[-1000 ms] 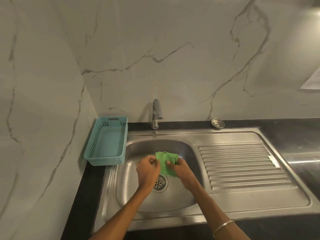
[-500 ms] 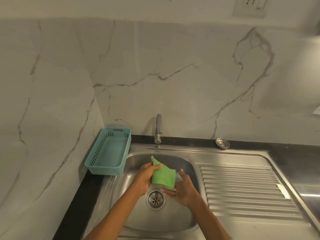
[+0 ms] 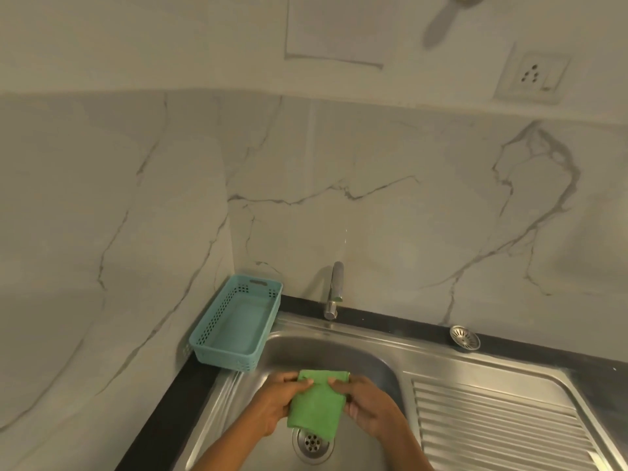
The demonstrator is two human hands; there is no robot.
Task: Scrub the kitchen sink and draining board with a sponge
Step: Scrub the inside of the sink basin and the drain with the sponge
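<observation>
A green sponge cloth (image 3: 317, 407) hangs flat over the steel sink bowl (image 3: 370, 363), just above the drain (image 3: 312, 442). My left hand (image 3: 275, 404) pinches its left edge, thumb on top. My right hand (image 3: 368, 407) pinches its right edge the same way. The ribbed draining board (image 3: 499, 423) lies to the right of the bowl.
A teal plastic basket (image 3: 238, 322) stands on the black counter at the sink's back left corner. The tap (image 3: 334, 288) rises behind the bowl. A loose metal strainer (image 3: 464, 337) lies on the back ledge. Marble walls close in at the left and back.
The cloth was bunched between my hands; now both hands hold it spread flat by its side edges. The view has tilted upward, showing more wall.
</observation>
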